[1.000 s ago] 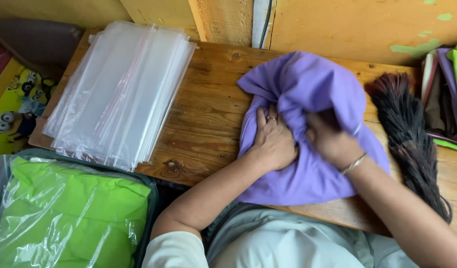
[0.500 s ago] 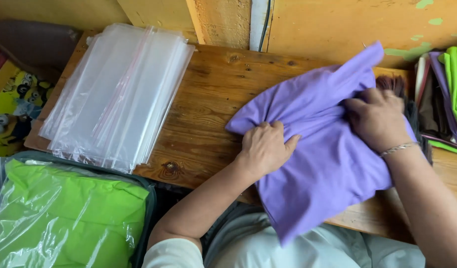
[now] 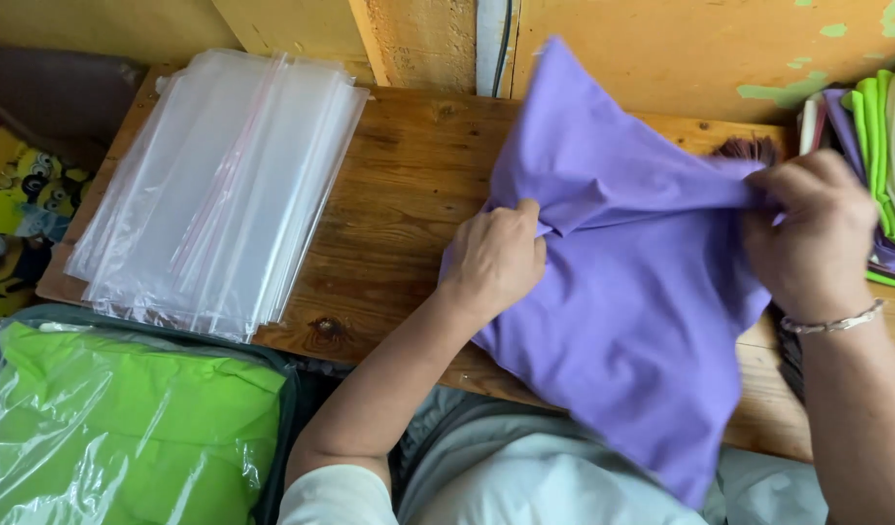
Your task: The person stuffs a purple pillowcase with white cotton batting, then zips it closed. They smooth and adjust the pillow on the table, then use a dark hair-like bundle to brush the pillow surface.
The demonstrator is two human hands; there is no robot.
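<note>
A purple cloth garment [image 3: 622,292] is spread over the right half of the wooden table [image 3: 399,224], one corner pointing up toward the wall and its lower edge hanging over the table's front. My left hand [image 3: 494,261] pinches the garment's left side near the middle. My right hand [image 3: 815,233], with a metal bracelet on its wrist, grips a bunched fold at the garment's right edge and holds it up.
A stack of clear plastic zip bags [image 3: 224,185] lies on the table's left. Bagged green cloth [image 3: 127,428] sits below left in a dark container. Folded green, purple and white cloths [image 3: 875,156] stand at the right edge. A dark brush [image 3: 749,149] peeks behind the garment.
The garment has been opened out from a bunched heap and lifted. My right hand moved right and up with a fold; my left hand shifted to the left side.
</note>
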